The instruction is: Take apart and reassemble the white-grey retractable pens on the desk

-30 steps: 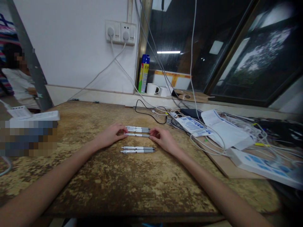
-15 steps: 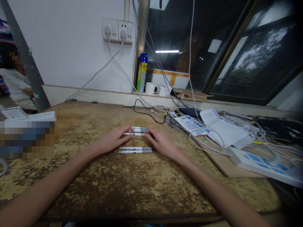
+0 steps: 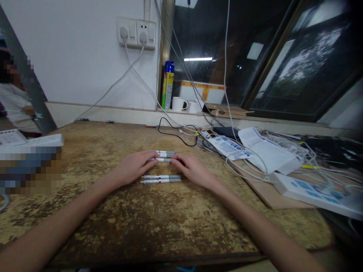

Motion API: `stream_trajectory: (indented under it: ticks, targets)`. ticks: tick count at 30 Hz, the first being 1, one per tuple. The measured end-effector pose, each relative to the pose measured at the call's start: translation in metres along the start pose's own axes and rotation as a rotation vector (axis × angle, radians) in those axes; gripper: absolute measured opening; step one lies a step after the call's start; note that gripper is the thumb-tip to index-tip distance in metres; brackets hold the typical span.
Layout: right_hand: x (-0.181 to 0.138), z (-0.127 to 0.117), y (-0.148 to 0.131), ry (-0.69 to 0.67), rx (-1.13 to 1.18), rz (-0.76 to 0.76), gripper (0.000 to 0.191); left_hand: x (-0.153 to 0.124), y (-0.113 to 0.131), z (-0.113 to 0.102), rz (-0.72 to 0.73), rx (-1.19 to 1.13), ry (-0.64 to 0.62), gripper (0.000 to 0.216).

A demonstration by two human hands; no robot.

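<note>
Both my hands are at a small group of white and grey pens [image 3: 163, 160] lying side by side on the worn wooden table [image 3: 159, 223]. My left hand [image 3: 136, 165] pinches the left end of the nearest pen in that group, its fingertips covering that end. At the grey end of the same pen, my right hand [image 3: 190, 169] has its thumb and fingers closed. Closer to me, two more pens [image 3: 161, 181] lie parallel on the table, apart from the first group and untouched.
Cables, papers [image 3: 268, 151] and a white box [image 3: 314, 192] crowd a brown board [image 3: 262, 194] on the right. A spray can [image 3: 168, 86] and white mug [image 3: 179, 104] stand on the sill. A power strip [image 3: 47, 141] lies at left; a person [image 3: 15, 102] is beyond.
The view has shifted slightly. My hands stay at the two ends of the same pen, with the fingers of both hands a little closer together around it.
</note>
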State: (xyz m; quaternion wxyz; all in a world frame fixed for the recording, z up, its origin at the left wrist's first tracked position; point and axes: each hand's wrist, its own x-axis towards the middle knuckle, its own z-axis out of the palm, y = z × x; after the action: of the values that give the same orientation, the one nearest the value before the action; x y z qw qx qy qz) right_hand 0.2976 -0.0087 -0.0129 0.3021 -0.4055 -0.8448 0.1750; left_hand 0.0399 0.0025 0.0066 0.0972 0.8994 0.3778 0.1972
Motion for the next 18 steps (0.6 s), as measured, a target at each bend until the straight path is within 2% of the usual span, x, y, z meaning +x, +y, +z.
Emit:
stream_trajectory:
  ticks: [7,14,18]
  targets:
    - [-0.001,0.004,-0.002,-0.040,0.008,-0.013,0.028,0.001,0.001,0.004,0.046,0.019,0.013,0.034]
    - [-0.002,0.015,-0.008,0.016,-0.093,0.020,0.034,0.001,0.009,0.002,0.093,0.317,0.052,0.039]
    - [0.000,0.020,-0.008,0.035,-0.193,-0.030,0.028,0.000,0.011,0.006,-0.005,0.308,0.058,0.040]
